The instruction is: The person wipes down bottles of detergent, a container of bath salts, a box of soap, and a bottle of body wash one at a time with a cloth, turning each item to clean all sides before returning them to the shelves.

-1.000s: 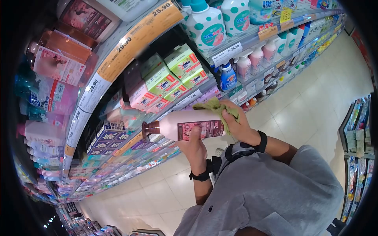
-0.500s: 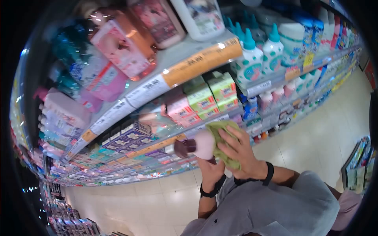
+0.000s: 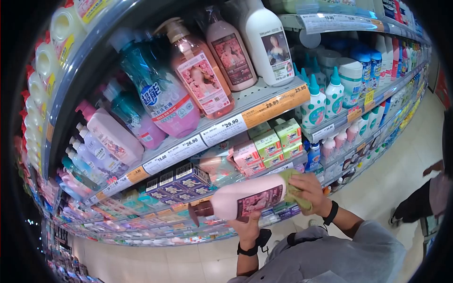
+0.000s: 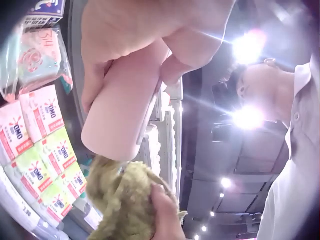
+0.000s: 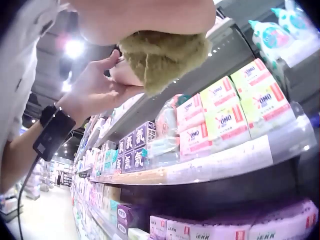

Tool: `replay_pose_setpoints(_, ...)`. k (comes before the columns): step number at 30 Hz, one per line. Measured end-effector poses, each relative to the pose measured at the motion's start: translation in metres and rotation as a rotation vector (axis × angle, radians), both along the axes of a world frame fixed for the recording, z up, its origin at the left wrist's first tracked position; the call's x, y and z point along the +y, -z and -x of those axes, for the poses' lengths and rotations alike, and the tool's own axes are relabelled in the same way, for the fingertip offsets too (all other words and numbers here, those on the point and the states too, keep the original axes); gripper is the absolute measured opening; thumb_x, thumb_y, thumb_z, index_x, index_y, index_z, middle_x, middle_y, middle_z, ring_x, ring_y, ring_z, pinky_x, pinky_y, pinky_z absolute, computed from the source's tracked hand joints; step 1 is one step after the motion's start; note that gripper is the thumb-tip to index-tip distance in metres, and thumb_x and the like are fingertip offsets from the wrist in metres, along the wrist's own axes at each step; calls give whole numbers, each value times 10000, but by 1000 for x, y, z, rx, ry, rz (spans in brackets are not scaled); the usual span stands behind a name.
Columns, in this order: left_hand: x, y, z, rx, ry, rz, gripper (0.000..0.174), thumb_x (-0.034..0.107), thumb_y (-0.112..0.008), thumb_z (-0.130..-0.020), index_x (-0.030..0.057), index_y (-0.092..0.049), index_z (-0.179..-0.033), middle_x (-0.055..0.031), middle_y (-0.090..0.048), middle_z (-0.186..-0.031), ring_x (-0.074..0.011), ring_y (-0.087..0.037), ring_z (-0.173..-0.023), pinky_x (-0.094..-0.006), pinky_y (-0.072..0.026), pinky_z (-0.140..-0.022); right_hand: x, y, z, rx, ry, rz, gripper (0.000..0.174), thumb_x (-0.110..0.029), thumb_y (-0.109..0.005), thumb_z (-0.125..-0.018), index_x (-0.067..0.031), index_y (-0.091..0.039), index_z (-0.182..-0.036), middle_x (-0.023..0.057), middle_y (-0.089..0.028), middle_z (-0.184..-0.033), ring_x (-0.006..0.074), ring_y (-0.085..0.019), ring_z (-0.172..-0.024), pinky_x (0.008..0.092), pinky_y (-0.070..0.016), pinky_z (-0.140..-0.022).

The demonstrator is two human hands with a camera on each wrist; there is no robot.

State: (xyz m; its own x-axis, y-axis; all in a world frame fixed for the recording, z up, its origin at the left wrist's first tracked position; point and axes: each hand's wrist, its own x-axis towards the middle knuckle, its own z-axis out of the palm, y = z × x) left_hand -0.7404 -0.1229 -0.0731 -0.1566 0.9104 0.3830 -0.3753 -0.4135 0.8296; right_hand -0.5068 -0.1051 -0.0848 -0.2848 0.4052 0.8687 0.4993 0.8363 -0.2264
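Observation:
A pink pump bottle [image 3: 226, 203] with a brown pump head [image 3: 201, 212] and a dark floral label lies nearly sideways in front of the shelves. My left hand [image 3: 247, 229] grips its body from below, thumb along the label; in the left wrist view its fingers wrap around the bottle. At the base end, my right hand [image 3: 310, 189] holds a fuzzy green cloth [image 3: 291, 186] against the bottle. The left wrist view shows the right thumb pressing on the bunched cloth [image 4: 127, 200], right at the bottle's bottom.
An upper shelf holds pump bottles, including a similar pink one [image 3: 232, 56] and a white one [image 3: 269, 45]. Below stand OMO boxes [image 3: 268, 144] and dark blue boxes [image 3: 178, 181]. Another person's legs [image 3: 415, 203] are in the aisle at right.
The bottle was tipped with the cloth wrapped over its body half a second ago; now it lies lengthwise, label showing, cloth at its base. The head view shows more upper shelf.

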Motion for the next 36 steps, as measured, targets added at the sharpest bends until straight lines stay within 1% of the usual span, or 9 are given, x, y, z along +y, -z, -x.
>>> replay_pose_setpoints(3,6,-14,12,-18,0,-74,944,213,-838,-805,-1,-229,-1493,-135,-459,-1397,-269,-504,-1243,-416,-386,-1081,7,-6,0,98,55,-7,365,-69,-705,-701,12,-687,-1056,137,-718,-1032,310,-690,-937,356,-485,-688)
replay_pose_setpoints(10,30,-67,21,641,-125,-542,719,303,-791,-827,-46,-454,-1357,-212,-520,-1344,-345,-512,-1252,-427,-394,-1059,-10,-99,23,-17,20,112,801,-66,-732,-534,-10,-562,-1315,253,-563,-1361,299,-667,-784,352,-523,-681)
replay_pose_setpoints(15,42,-118,2,728,-186,-622,568,275,-785,-829,23,-517,-1262,-220,-521,-1304,-440,-451,-1333,-492,-412,-1069,-3,-128,29,-132,17,21,759,-144,-740,-598,-33,-573,-1330,265,-472,-1450,263,-609,-691,331,-504,-659)
replay_pose_setpoints(19,82,-119,-9,428,-302,-932,524,55,-707,-864,179,-408,-1277,-245,-424,-1365,-542,-378,-1340,-614,-456,-1046,20,-141,26,-17,-46,-138,690,-157,-727,-655,-23,-589,-1318,272,-442,-1474,242,-580,-667,322,-485,-642)
replay_pose_setpoints(27,106,-164,-24,63,1,-751,462,95,-609,-784,-21,-411,-1184,-451,-271,-1446,-518,-362,-1357,-587,-312,-1143,41,-174,7,106,-150,-135,770,-106,-711,-644,-15,-530,-1387,242,-436,-1490,273,-624,-700,342,-502,-636)
replay_pose_setpoints(31,122,-192,-53,-224,50,-777,581,166,-666,-900,36,-289,-1323,-213,-436,-1287,-491,-493,-1252,-590,-479,-1028,67,-181,4,169,-128,-198,826,-85,-722,-627,-28,-498,-1420,230,-435,-1493,317,-664,-751,357,-534,-681)
replay_pose_setpoints(33,118,-198,-68,375,-410,-1030,857,144,-792,-826,77,-141,-1380,-205,-441,-1320,-445,-505,-1268,-526,-472,-1040,74,-187,3,209,-125,-207,849,-75,-732,-648,-30,-459,-1451,238,-536,-1392,342,-682,-801,367,-545,-712)
replay_pose_setpoints(34,122,-200,-69,337,-395,-1128,710,99,-719,-894,16,-229,-1401,-203,-468,-1362,-357,-522,-1274,-444,-453,-1051,75,-188,2,217,-125,-161,841,-74,-732,-663,-29,-452,-1455,238,-567,-1342,349,-680,-806,369,-547,-717)
replay_pose_setpoints(36,128,-189,-64,295,-424,-702,693,-14,-729,-828,91,-259,-1326,-215,-464,-1358,-309,-529,-1241,-416,-490,-1005,77,-191,1,230,-129,-71,825,-74,-731,-694,-26,-438,-1463,239,-630,-1243,362,-677,-816,373,-551,-727)
